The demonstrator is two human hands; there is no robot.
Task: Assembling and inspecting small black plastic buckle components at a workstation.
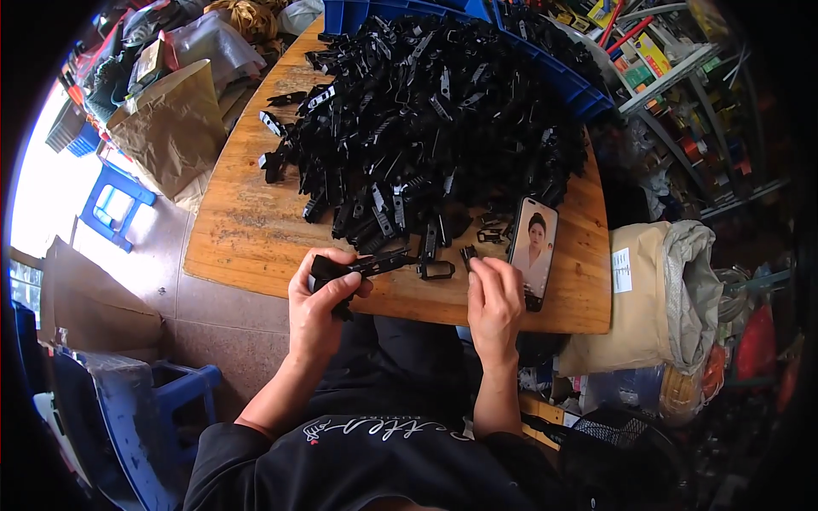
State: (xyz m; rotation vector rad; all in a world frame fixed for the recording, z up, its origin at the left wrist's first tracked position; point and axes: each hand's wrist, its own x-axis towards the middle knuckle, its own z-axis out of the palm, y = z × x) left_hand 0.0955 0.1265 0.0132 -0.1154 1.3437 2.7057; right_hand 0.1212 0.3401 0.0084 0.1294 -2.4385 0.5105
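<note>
My left hand (319,294) is closed around a long black plastic part (380,262), whose slotted narrow end points right over the table's near edge. My right hand (496,298) pinches a small black piece (468,254) between thumb and fingertips, a short way right of the long part. Between the hands, a black piece with a loop-shaped frame (438,270) lies on the wood. Beyond them rises a large heap of black plastic parts (426,128), some with shiny grey faces. The exact kind of these parts is hard to make out.
A phone (532,251) showing a person lies right of my right hand on the wooden table (247,213). Blue crates (558,72) border the heap at the back. A paper sack (643,289) stands at the right, blue stools (118,204) at the left, and crowded shelves (669,81) at far right.
</note>
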